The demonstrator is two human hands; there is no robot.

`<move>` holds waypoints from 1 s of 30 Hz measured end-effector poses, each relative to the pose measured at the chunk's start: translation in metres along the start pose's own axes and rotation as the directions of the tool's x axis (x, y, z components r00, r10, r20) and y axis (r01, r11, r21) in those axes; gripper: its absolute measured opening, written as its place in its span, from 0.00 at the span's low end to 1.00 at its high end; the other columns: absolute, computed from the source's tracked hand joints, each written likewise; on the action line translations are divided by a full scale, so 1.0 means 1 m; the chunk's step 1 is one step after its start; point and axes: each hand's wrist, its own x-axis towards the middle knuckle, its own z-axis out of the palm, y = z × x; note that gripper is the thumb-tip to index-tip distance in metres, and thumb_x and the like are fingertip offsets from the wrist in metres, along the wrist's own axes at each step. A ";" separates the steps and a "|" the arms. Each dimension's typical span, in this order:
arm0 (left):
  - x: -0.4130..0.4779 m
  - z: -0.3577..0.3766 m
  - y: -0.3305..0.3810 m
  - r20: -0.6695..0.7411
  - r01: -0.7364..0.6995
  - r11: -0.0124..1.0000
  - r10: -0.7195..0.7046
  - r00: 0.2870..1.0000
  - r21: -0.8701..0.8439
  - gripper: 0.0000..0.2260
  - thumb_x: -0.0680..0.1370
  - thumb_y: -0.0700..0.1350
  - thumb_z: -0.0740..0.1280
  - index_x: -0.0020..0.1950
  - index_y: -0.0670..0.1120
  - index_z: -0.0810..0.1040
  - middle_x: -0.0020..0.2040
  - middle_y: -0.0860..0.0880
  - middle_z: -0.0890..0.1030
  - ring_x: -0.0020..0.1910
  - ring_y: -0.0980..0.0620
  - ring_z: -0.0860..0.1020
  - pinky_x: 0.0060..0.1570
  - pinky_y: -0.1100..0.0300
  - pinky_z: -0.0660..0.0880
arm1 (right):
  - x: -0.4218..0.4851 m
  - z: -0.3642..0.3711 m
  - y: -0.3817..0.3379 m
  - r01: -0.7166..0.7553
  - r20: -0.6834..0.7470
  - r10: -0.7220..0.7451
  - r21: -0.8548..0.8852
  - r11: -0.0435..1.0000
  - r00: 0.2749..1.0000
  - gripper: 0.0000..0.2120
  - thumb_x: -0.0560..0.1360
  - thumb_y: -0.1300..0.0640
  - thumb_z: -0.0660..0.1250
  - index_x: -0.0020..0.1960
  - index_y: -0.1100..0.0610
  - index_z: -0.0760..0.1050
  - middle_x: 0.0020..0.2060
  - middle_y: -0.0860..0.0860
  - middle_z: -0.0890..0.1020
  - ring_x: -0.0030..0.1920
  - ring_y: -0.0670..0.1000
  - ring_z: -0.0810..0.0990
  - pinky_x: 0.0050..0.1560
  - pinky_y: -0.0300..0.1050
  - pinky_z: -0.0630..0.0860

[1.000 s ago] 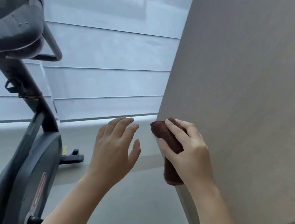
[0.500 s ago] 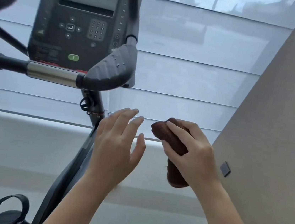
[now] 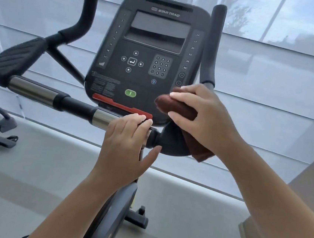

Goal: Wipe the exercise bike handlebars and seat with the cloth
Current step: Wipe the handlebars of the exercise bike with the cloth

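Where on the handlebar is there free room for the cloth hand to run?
Free: the crossbar between the left elbow pad and the left hand, and both upright grips. Crowded: under the console, where the right hand presses the brown cloth on the right pad.

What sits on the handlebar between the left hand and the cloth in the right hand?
In the head view, only a short black stretch of handlebar separates the left hand from the brown cloth gripped by the right hand; nothing else lies there.

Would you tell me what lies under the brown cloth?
The brown cloth, held by the right hand, drapes over the right padded handlebar rest; the rest's top is hidden.
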 end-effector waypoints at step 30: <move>0.002 0.007 -0.013 -0.043 -0.025 0.995 0.021 0.999 -0.095 0.29 0.77 0.62 0.50 0.52 0.40 0.78 0.51 0.43 0.81 0.54 0.41 0.77 0.57 0.52 0.63 | -0.031 0.008 0.008 -0.082 -0.227 0.082 0.010 0.997 0.970 0.14 0.68 0.59 0.71 0.54 0.53 0.80 0.49 0.55 0.78 0.50 0.56 0.77 0.55 0.45 0.71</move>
